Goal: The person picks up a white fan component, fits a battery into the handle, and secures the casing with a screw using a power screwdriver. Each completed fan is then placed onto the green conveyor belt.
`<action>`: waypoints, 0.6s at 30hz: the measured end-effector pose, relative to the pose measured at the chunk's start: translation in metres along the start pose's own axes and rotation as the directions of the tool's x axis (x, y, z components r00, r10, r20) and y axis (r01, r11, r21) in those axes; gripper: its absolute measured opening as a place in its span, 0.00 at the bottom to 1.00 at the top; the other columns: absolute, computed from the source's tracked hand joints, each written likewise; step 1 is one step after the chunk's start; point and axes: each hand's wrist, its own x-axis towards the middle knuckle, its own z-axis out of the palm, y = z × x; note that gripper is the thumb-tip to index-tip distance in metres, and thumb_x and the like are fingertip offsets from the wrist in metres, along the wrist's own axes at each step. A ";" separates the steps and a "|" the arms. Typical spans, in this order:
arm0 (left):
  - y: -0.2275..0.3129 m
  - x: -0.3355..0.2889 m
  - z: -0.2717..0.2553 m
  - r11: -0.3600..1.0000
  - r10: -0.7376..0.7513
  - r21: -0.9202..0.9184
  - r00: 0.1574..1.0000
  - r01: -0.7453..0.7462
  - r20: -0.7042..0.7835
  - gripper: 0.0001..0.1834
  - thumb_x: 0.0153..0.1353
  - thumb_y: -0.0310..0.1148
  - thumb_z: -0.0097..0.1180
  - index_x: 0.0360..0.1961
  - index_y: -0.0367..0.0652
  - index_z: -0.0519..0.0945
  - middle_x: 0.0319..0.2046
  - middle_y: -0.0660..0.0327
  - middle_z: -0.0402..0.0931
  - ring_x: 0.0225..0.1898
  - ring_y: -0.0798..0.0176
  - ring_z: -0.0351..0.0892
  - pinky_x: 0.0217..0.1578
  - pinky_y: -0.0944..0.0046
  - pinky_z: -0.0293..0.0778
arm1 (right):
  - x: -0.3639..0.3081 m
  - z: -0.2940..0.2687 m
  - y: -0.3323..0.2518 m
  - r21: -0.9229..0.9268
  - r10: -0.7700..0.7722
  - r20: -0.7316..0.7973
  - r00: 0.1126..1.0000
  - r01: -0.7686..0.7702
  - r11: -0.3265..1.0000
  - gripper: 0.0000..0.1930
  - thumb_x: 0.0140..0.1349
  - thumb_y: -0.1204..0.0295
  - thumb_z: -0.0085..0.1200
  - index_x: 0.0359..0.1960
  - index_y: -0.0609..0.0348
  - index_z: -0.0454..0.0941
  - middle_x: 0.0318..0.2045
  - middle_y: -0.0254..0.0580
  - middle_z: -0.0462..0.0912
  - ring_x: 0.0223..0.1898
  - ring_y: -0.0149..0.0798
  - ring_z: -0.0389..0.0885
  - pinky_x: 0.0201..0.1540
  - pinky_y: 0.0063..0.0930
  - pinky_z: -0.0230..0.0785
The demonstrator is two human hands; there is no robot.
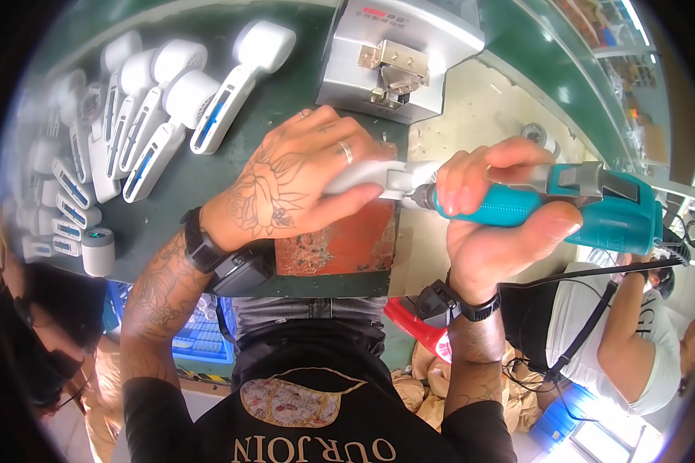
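Note:
My left hand (301, 181) is wrapped over a white plastic handle (359, 179), thumb along its near side. The rest of that piece is hidden under the hand. In my right hand (490, 208) is a teal electric screwdriver (510, 202), lying sideways with its tip toward the left. The tip meets, or comes very close to, the handle's right end; exact contact cannot be told. Beneath the hands lies a worn red mat (332, 243). Several white devices with drum-shaped heads and blue-striped handles, one of them a nearby device (235, 92), lie at the left.
A metal screw feeder (398, 69) stands beyond my hands. A small white cylinder (98, 252) stands at the bench's near left edge, and another round part (539, 137) lies far right. A black cable (571, 272) trails from the screwdriver. A co-worker (602, 332) sits at the right.

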 end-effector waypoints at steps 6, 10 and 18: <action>-0.003 0.000 0.003 0.998 0.052 0.027 0.997 -0.051 -0.061 0.18 0.57 0.36 0.64 0.49 0.45 0.82 0.38 0.60 0.79 0.39 0.53 0.75 0.42 0.56 0.73 | -0.001 0.003 -0.001 0.020 0.001 -0.004 1.000 -0.001 1.000 0.43 0.55 0.35 0.62 0.44 0.73 0.73 0.21 0.45 0.78 0.23 0.40 0.77 0.26 0.33 0.71; -0.002 -0.001 0.004 0.998 0.056 0.015 0.996 -0.055 -0.066 0.18 0.57 0.36 0.64 0.49 0.45 0.82 0.38 0.60 0.79 0.39 0.53 0.76 0.42 0.56 0.73 | -0.001 0.002 0.003 0.062 -0.022 0.030 0.999 0.020 0.998 0.39 0.55 0.40 0.64 0.44 0.74 0.74 0.22 0.45 0.78 0.24 0.39 0.77 0.27 0.32 0.72; -0.002 -0.001 0.006 0.999 0.033 -0.025 0.998 -0.035 -0.044 0.17 0.57 0.36 0.64 0.48 0.46 0.83 0.38 0.60 0.79 0.39 0.53 0.76 0.43 0.56 0.73 | 0.000 0.003 0.012 -0.043 -0.038 0.052 0.998 0.041 0.998 0.34 0.59 0.43 0.55 0.42 0.71 0.73 0.22 0.43 0.75 0.24 0.38 0.74 0.28 0.30 0.68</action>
